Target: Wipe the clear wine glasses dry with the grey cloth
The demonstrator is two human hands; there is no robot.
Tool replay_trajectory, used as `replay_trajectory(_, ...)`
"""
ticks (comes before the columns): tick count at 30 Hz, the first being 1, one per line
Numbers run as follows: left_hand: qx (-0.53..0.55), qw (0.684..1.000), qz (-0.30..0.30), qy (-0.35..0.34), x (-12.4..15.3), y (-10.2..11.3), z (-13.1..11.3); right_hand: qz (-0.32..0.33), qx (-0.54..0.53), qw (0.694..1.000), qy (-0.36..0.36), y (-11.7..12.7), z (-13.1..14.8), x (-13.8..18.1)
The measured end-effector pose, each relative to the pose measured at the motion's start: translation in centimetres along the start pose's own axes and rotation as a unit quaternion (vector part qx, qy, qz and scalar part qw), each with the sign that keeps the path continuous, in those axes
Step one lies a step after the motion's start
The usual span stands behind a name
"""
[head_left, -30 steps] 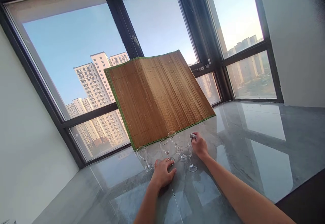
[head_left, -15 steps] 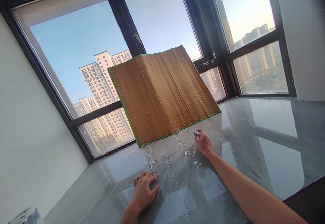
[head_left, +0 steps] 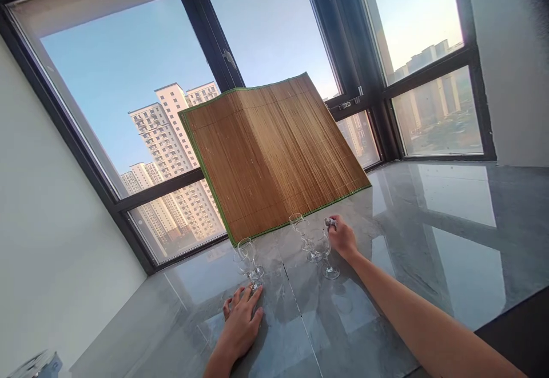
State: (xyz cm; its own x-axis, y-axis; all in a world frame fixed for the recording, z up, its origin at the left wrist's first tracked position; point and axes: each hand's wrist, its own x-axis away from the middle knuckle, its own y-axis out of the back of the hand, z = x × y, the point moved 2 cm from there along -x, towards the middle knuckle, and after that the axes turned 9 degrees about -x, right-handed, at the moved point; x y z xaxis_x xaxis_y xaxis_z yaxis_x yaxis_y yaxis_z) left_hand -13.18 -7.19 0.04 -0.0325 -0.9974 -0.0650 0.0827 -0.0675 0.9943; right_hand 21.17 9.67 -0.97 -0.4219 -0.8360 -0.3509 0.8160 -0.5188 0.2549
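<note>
On the grey marbled surface, two clear stemmed glasses stand close together at the left, a rear glass and a nearer glass. My left hand lies low with its fingers spread, the fingertips at the foot of the nearer glass. Several more stemmed glasses form a group to the right of the floor seam. Just right of that group, my right hand is closed around a small crumpled grey-white thing; most of it is hidden in the fingers.
A folded bamboo mat with green edging stands upright behind the glasses, against dark-framed windows. A white wall rises at the left. Part of a container shows at the lower left. Window light reflects off the glossy surface.
My left hand has pushed the nearer left glass slightly forward, closer to the glass behind it. My right hand stays by the right group. The whole view has shifted a little.
</note>
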Motion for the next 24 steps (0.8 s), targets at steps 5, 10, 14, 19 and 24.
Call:
replay_trajectory(5, 0.002, 1.000, -0.022, -0.008, -0.2, 0.5, -0.6, 0.000, 0.005, 1.000, -0.004, 0.0, 0.1, 0.0)
replay_trajectory(10, 0.001, 0.993, -0.118, 0.004, 1.6, 2.0, -0.4, 0.000, 0.005, 1.000, -0.010, -0.1, 0.1, -0.1)
replay_trajectory(14, 0.034, 0.984, -0.157, -0.072, 2.2, 3.0, -3.7, 0.005, 0.002, 1.000, -0.013, -0.1, 0.2, 0.1)
replay_trajectory(19, 0.117, 0.973, -0.109, -0.165, -1.7, 2.3, -10.0, 0.007, -0.002, 1.000, -0.010, 0.1, 0.4, 0.3)
replay_trajectory(24, 0.112, 0.976, -0.054, -0.176, -7.6, 1.8, -13.3, -0.007, 0.004, 1.000, -0.014, 0.2, 0.4, 0.1)
